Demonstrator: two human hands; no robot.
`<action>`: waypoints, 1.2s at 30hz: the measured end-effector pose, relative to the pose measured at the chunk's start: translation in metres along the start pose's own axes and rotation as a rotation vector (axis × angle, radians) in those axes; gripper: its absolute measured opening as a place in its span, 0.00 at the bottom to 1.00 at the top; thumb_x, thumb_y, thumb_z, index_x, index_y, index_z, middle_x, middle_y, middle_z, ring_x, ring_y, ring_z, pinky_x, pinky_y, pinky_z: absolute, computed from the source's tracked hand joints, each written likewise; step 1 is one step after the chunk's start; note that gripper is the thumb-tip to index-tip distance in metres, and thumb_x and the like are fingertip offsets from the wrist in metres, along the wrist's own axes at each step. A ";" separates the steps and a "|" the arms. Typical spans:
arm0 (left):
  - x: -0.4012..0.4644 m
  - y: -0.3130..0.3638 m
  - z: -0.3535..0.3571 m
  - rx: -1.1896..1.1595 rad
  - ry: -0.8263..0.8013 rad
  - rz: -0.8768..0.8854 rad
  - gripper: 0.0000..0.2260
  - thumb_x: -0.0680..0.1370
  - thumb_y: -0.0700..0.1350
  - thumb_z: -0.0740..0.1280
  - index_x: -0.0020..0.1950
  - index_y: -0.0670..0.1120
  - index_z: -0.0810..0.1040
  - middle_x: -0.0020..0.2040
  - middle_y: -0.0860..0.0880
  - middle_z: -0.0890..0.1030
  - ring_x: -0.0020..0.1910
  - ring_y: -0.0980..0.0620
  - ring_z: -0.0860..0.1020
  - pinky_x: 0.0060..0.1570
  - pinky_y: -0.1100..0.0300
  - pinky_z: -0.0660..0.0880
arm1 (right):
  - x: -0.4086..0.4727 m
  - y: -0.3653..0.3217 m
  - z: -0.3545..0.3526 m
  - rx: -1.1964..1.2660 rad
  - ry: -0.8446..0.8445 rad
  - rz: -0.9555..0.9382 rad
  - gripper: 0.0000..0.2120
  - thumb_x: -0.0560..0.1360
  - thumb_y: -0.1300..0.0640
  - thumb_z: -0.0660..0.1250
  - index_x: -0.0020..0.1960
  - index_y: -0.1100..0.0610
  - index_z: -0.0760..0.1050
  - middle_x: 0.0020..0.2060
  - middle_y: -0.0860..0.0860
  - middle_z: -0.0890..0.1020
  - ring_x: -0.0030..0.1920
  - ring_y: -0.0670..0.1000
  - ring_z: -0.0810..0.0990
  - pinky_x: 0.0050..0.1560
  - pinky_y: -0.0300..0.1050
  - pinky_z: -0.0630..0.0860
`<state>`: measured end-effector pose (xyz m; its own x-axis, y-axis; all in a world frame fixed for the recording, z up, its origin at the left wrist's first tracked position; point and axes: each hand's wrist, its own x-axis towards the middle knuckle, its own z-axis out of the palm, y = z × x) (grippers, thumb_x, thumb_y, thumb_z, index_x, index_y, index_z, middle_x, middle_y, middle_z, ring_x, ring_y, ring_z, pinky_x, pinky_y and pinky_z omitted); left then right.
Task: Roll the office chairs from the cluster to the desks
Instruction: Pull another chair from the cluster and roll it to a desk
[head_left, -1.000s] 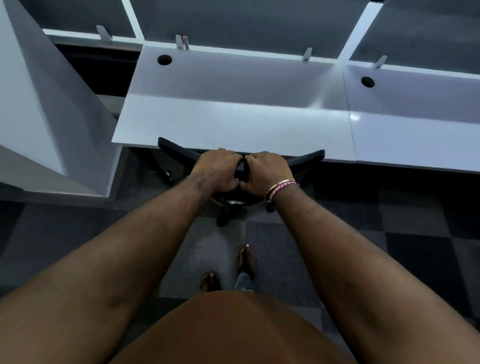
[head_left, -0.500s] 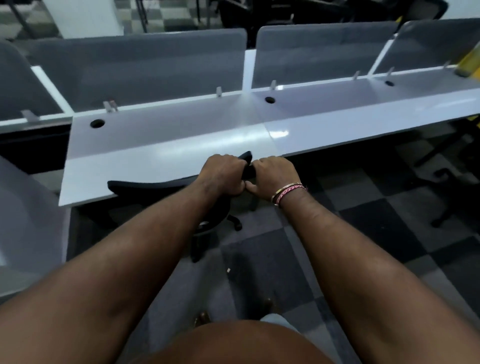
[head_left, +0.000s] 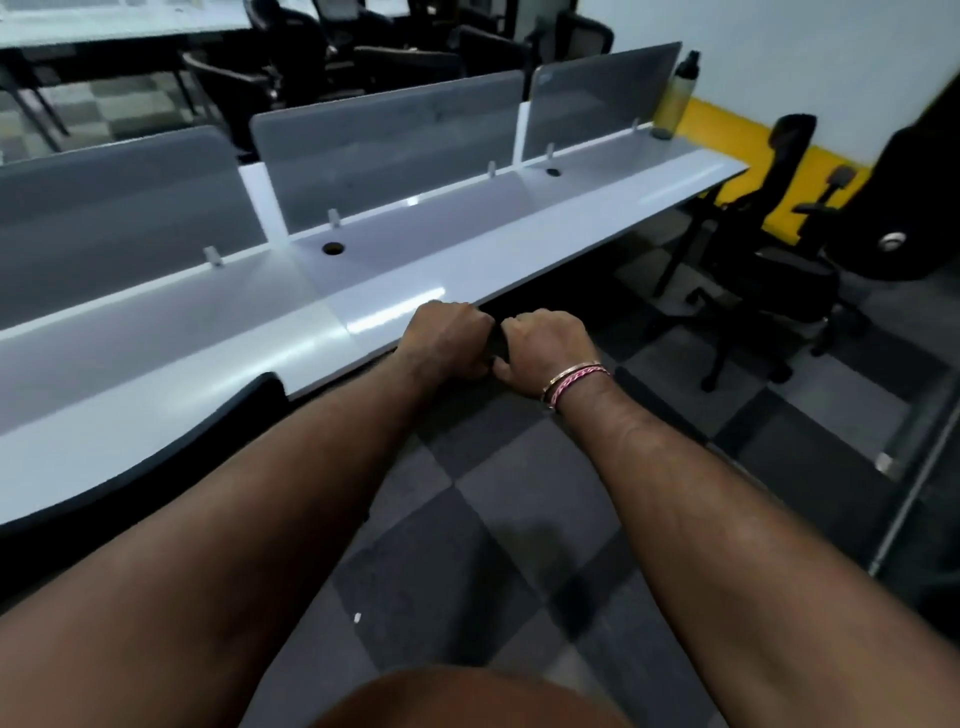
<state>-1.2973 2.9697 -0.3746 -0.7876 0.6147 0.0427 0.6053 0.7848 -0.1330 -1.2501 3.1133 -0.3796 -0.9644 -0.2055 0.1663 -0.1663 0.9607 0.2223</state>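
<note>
chair back (head_left: 208, 447) swung left, view panned right

A: Where does the single head view look from?
B: From the person's head, forward and down, close over both forearms.
A: Facing what?
B: The long white glossy desk (head_left: 467, 260), with the checkered grey carpet floor (head_left: 519, 519) below.

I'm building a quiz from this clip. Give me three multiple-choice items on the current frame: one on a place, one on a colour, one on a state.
1. Where does the bottle stand?
A. far end of the desk
B. floor
C. chair seat

2. What colour is the wall band?
A. red
B. yellow
C. green

3. What are both hands doing?
A. hanging loose
B. resting flat on the desk
C. gripping the chair back

Answers:
A, it stands at the far end of the desk.
B, the band is yellow.
C, the left hand and right hand curl over the chair back.
</note>
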 end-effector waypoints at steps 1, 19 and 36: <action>0.015 0.015 -0.004 0.004 0.007 0.017 0.11 0.76 0.54 0.69 0.53 0.50 0.81 0.48 0.48 0.83 0.46 0.44 0.83 0.39 0.55 0.69 | -0.004 0.020 0.002 -0.011 -0.004 0.017 0.19 0.72 0.39 0.64 0.49 0.54 0.77 0.47 0.52 0.83 0.49 0.56 0.81 0.45 0.48 0.72; 0.289 0.173 -0.015 0.039 0.107 0.371 0.10 0.77 0.55 0.67 0.52 0.51 0.82 0.49 0.50 0.84 0.49 0.45 0.83 0.41 0.55 0.70 | 0.020 0.282 0.066 -0.102 -0.137 0.364 0.15 0.74 0.44 0.63 0.53 0.53 0.77 0.49 0.51 0.82 0.51 0.56 0.81 0.44 0.48 0.70; 0.581 0.226 -0.031 0.075 0.162 0.656 0.14 0.78 0.57 0.67 0.56 0.49 0.82 0.54 0.47 0.84 0.53 0.42 0.84 0.44 0.53 0.74 | 0.146 0.497 0.124 -0.111 -0.143 0.692 0.14 0.76 0.45 0.64 0.54 0.53 0.79 0.49 0.52 0.83 0.51 0.56 0.82 0.42 0.48 0.74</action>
<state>-1.6142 3.5064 -0.3495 -0.2290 0.9704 0.0769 0.9377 0.2411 -0.2501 -1.4993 3.5835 -0.3638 -0.8599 0.4783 0.1785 0.5081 0.8356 0.2087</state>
